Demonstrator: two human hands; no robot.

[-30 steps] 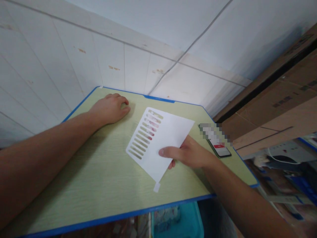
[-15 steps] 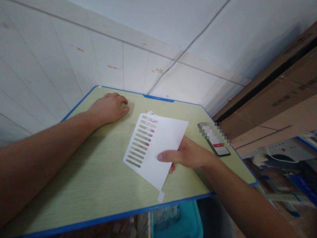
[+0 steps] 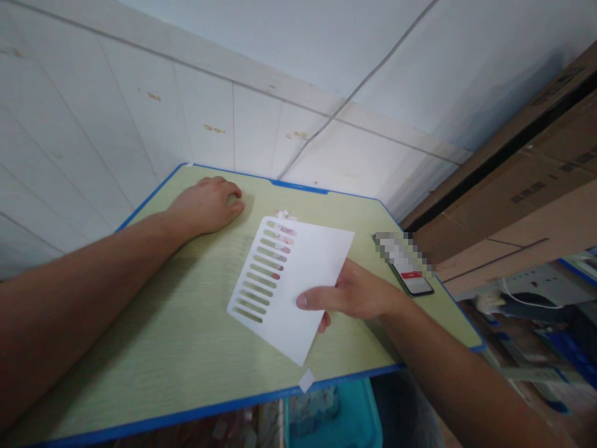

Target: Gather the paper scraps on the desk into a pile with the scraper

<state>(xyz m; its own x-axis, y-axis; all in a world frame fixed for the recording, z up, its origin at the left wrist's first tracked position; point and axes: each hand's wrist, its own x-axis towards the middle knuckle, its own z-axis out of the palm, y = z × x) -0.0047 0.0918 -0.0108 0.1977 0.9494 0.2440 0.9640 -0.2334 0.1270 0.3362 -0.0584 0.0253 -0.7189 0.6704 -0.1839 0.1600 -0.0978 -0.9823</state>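
Note:
My right hand [image 3: 359,291] grips a white card [image 3: 313,274] by its right side, thumb on top and fingers underneath. The card is tilted, and a row of long rounded slots is cut through its left part. Small white and pinkish pieces [image 3: 283,214] show just past its top edge and through the upper slots. Most of them are hidden by the card. My left hand [image 3: 208,204] lies on the tabletop at the left, fingers loosely bent and thumb apart, with nothing visible in it. Close to the card's lower corner is a small white square [image 3: 306,381].
The pale green table [image 3: 172,348] has a blue rim and stands against a white panelled wall. A phone [image 3: 405,264] lies at its right side. Below the front edge is a teal bin [image 3: 359,417]. Cardboard boxes [image 3: 527,205] stand at the right.
The card's slotted end has swung slightly down and left, showing more of the small pieces behind it. The small white square sits a little lower and is turned. My left hand stays put.

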